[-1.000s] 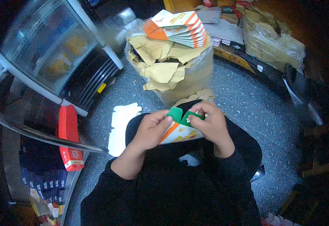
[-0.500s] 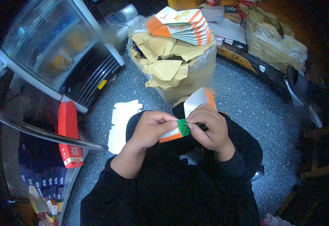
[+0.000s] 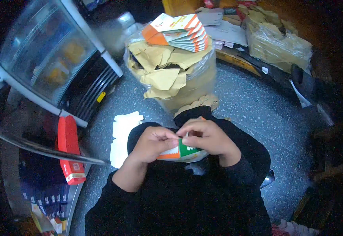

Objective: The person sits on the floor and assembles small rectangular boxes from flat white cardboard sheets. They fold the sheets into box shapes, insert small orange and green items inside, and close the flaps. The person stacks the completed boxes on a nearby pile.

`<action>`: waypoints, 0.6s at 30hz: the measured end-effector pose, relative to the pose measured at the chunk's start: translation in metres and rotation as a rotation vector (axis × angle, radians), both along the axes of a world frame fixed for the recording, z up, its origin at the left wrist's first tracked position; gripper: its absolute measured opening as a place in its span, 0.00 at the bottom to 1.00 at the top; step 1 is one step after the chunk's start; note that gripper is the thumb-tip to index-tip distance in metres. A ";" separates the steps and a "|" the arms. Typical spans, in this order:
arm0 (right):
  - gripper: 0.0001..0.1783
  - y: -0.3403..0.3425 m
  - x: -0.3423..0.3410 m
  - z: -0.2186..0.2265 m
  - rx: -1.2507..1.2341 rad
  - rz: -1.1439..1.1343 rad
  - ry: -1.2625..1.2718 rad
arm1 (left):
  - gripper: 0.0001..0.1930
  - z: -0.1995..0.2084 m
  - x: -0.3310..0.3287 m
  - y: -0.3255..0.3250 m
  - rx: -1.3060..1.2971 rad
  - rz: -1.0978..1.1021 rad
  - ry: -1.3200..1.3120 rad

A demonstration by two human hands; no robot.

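Note:
Over my lap I hold a small folding carton [image 3: 188,148] with green, orange and white panels, its edge tilted up toward me. My left hand [image 3: 154,144] grips its left end, thumb pressed on the white and orange part. At the green panel, my right hand [image 3: 210,141] pinches the upper edge, with its fingertips close to my left fingertips. The palms and fingers hide much of the carton. Ahead of me, a fanned stack of similar flat orange and white cartons [image 3: 177,32] lies on a plastic-wrapped cardboard box [image 3: 195,74] with a torn top.
A blank white cut-out card [image 3: 124,135] lies on the speckled floor [image 3: 242,94] at my left. Beyond it stand a long red box [image 3: 70,151] and a glass-door fridge [image 3: 53,59]. Another torn wrapped box [image 3: 279,47] sits at the far right. A phone-like dark object [image 3: 269,179] lies by my right leg.
The carton has turned and dropped slightly, so its raised white and orange panel no longer stands beyond my right hand. My hands have come closer together. The view has shifted a little.

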State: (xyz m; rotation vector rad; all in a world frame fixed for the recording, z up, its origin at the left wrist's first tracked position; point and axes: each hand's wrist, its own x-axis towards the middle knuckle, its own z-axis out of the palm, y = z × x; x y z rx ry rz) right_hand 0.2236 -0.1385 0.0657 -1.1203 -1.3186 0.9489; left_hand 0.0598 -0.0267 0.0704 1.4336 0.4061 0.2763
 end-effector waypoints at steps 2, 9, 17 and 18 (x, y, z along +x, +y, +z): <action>0.10 -0.002 0.003 0.006 -0.145 0.049 -0.080 | 0.06 0.006 0.001 0.001 0.115 0.006 -0.013; 0.06 0.009 0.002 -0.009 0.210 -0.436 0.624 | 0.26 -0.019 0.000 0.022 0.615 0.348 -0.046; 0.23 0.013 -0.006 -0.016 0.504 -0.693 -0.505 | 0.11 -0.029 0.000 0.010 0.117 0.401 -0.309; 0.23 0.017 -0.011 -0.018 0.526 -0.755 -0.506 | 0.10 -0.029 -0.002 0.010 0.111 0.401 -0.285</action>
